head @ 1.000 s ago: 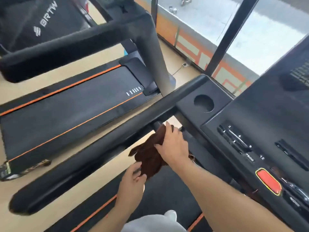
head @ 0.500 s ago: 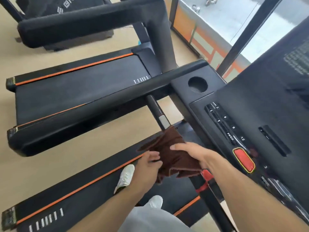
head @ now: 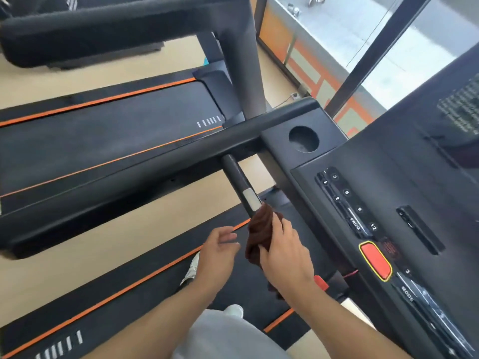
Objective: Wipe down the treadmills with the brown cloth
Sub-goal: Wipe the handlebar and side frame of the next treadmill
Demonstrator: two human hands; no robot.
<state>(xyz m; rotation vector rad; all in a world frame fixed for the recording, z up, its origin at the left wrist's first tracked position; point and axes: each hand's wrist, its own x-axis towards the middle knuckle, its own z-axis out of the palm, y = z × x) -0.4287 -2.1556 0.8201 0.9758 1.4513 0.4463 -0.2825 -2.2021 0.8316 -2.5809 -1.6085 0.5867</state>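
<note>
While the right hand (head: 283, 257) wraps the brown cloth (head: 260, 229) around the thin black handle bar (head: 237, 181), its fingers curl over the fabric and clamp it against the bar, so this grip is closed on the cloth. Bunched and dark brown, the cloth sits under and just ahead of that grip, with a fold hanging down on the side toward the other hand. Directly beyond the grip, the bar's silver sensor patch (head: 251, 199) shows bare, touching the cloth's upper edge, and farther on the bar joins the long padded side rail (head: 134, 177) of the treadmill.

The left hand (head: 216, 251) hovers just beside the grip, apart from the cloth, its fingers loosely bent and holding nothing.

To the outer side of the grip lies the treadmill console (head: 388, 203), with its number buttons, the labels PROG and MODE, and a red stop button (head: 375, 260) ringed in yellow. A round cup holder (head: 303, 139) sits in the console corner well beyond the grip. Below the grip run the black belt and an orange stripe (head: 160, 268) of the deck, with a white shoe (head: 190, 272) on it. Past the left hand, a second treadmill (head: 103, 130) stands on the tan floor (head: 77, 255).
</note>
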